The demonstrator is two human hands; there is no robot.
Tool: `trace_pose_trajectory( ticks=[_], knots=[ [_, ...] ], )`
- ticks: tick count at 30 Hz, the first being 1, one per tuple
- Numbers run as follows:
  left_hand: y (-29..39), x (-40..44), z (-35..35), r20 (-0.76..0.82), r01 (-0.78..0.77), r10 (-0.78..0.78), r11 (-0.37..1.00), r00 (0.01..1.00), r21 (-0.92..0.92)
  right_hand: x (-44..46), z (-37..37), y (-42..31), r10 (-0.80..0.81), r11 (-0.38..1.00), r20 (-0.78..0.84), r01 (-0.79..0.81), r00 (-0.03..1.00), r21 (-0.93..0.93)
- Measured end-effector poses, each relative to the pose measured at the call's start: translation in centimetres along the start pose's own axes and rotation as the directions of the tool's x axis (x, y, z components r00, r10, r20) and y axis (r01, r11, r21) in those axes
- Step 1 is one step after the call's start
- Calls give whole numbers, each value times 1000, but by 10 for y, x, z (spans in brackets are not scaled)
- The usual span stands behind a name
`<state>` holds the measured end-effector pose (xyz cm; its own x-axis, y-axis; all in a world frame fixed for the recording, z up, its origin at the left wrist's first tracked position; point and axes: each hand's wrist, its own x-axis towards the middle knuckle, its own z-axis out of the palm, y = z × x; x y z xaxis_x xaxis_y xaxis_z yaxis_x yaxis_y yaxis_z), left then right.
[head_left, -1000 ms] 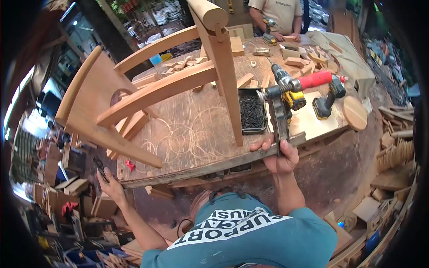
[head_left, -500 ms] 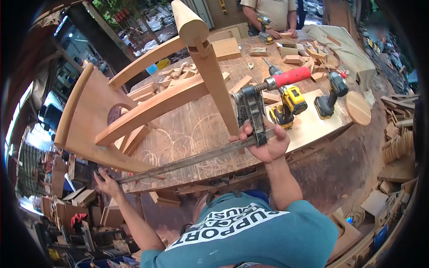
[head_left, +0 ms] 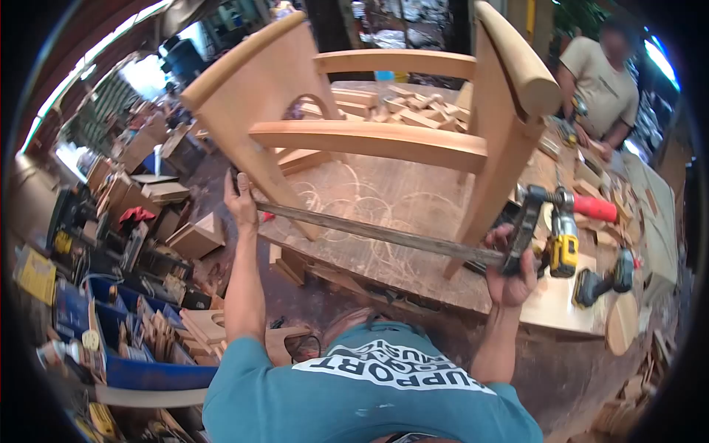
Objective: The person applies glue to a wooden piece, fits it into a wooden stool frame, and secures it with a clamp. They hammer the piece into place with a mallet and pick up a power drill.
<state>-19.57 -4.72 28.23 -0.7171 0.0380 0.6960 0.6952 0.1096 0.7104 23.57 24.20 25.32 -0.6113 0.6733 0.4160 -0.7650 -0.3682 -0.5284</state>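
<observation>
A long bar clamp (head_left: 384, 232) with a red handle (head_left: 594, 208) spans in front of a wooden chair frame (head_left: 369, 140) standing on the workbench. My left hand (head_left: 242, 203) grips the clamp's far-left end, beside the frame's curved back panel (head_left: 255, 81). Around the black sliding jaw (head_left: 523, 229), my right hand (head_left: 511, 280) is closed, close to the thick right leg (head_left: 491, 177). Whether the clamp's jaws touch the wood I cannot tell.
On the bench (head_left: 413, 199) lie several wood offcuts (head_left: 421, 107), a yellow-black cordless drill (head_left: 563, 247), a dark driver (head_left: 602, 280) and a round wooden disc (head_left: 622, 323). Another person (head_left: 602, 81) stands at the far right. A blue bin (head_left: 159, 369) with wood pieces is at lower left.
My view has turned, so the chair frame and bench appear farther right. The clamp, still in both hands, now lies more level across the front of the frame.
</observation>
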Motion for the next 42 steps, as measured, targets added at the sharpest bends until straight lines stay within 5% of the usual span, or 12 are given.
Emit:
trace_pose_trajectory(
  ticks=[2, 5, 9, 13, 20, 28, 38, 42],
  knots=[
    [11, -2, 6, 9, -87, 87, 982, 996, 170, 1, -10, -1, -36, 997, -22, 35, 999, -67],
    [1, 0, 19, -25, -5, 8, 995, 1000, 96, 1, -15, 14, -82, 994, -117, 90, 990, 67],
    [6, 2, 20, -45, 81, -74, 980, 996, 183, 5, 13, 27, -184, 978, -187, 162, 965, -127],
    [9, 1, 20, -64, 122, -109, 964, 992, 237, 5, 18, 28, -225, 973, -128, 217, 966, -77],
    [8, 5, 21, -47, 88, -75, 900, 996, 427, 8, 15, 20, -181, 952, -106, 147, 978, -267],
    [20, 2, 22, 60, 151, -162, 976, 985, 158, 7, 7, -2, 15, 904, -51, -35, 999, -427],
    [7, 1, 27, -48, 127, -119, 966, 992, 227, -1, -10, -10, 97, 751, 35, -50, 995, -658],
    [4, -2, 27, -49, 87, -80, 985, 996, 151, -1, -17, -11, 167, 900, -28, -164, 986, -405]
  ],
)
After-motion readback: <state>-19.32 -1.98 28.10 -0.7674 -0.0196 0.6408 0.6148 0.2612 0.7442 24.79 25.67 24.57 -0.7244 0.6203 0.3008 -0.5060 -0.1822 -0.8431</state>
